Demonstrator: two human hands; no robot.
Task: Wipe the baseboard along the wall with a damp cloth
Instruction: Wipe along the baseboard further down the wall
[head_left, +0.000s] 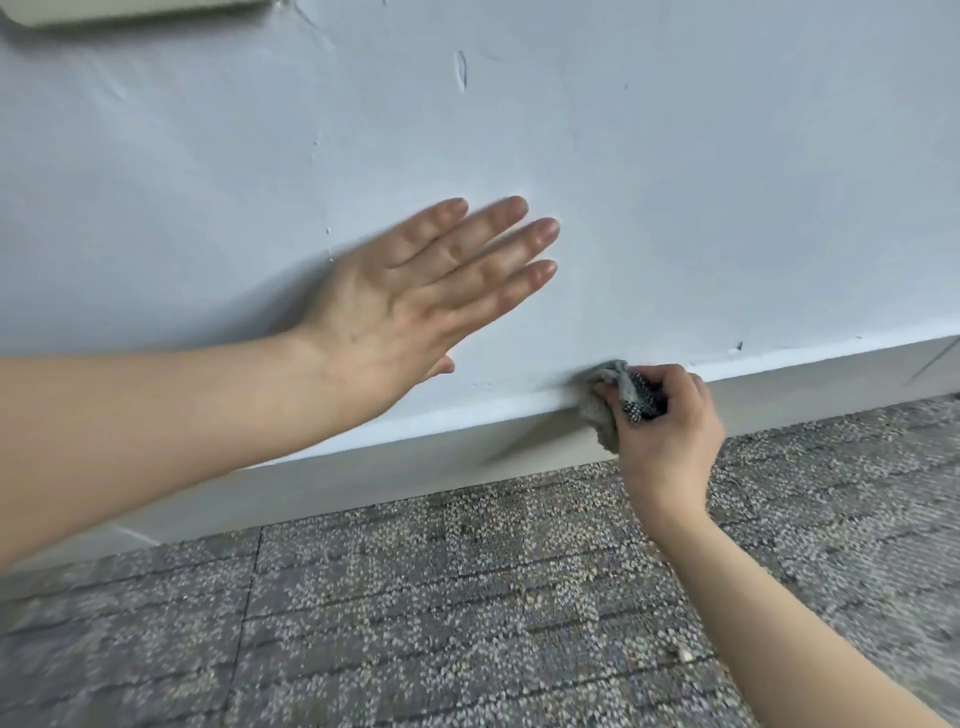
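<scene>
A white baseboard (363, 483) runs along the foot of the pale wall (675, 182), rising from lower left to upper right. My right hand (670, 431) grips a bunched grey cloth (605, 410) with a dark dotted part and presses it against the baseboard's top edge and face. My left hand (415, 296) lies flat on the wall above the baseboard, fingers straight and spread toward the right, to the left of the cloth.
Grey speckled carpet tiles (467, 623) cover the floor in front of the baseboard. The wall has small scuffs and chips, and a beige fixture (130, 8) shows at the top left edge.
</scene>
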